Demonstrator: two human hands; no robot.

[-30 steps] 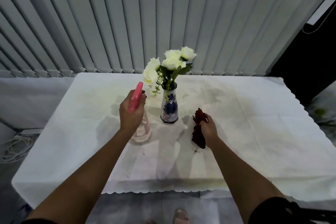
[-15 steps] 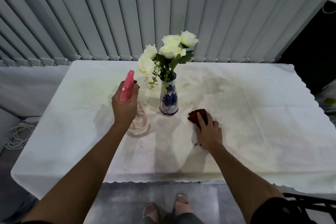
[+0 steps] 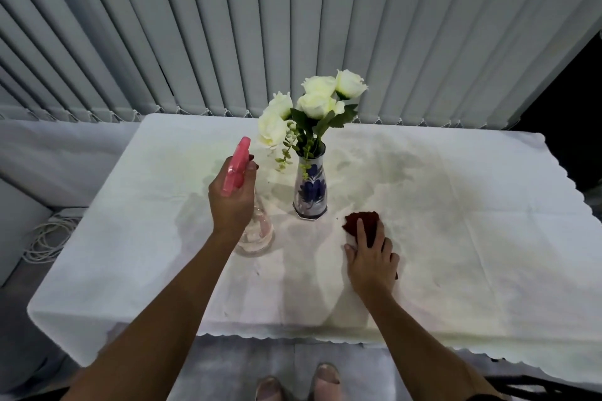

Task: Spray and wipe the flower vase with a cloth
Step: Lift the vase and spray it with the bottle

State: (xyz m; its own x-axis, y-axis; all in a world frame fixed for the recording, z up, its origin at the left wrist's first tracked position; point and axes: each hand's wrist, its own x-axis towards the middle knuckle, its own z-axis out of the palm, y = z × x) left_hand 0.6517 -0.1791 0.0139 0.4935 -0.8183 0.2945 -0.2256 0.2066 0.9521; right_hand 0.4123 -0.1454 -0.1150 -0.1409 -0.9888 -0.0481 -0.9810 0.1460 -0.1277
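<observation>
A person is standing at a table (image 3: 456, 238) draped in a white cloth with a scalloped edge, seen from above through a head-worn camera. Near the middle of the table a flower vase (image 3: 310, 190), white with blue floral painting, is standing upright with its long axis vertical and its mouth pointing up, holding white roses (image 3: 312, 104) with green leaves. The left hand (image 3: 232, 202) is wrapping closed around the neck of a spray bottle (image 3: 255, 231), which is sitting upright on the table just left of the vase; the clear body is resting on the cloth, and the pink trigger head (image 3: 237, 169) is slanting away from the camera toward the far side of the table. The right hand (image 3: 371, 262) is lying palm-down with fingers spread flat, pressing a dark red cloth (image 3: 365, 223) onto the table just right of and in front of the vase, not touching it. The tablecloth is showing faint grey and yellowish stains. Pale grey vertical blinds (image 3: 293, 26) are filling the wall behind the table. White cables (image 3: 45, 238) are lying coiled on the floor at the left, and two feet in open-toed shoes (image 3: 299, 382) are showing at the bottom edge.
</observation>
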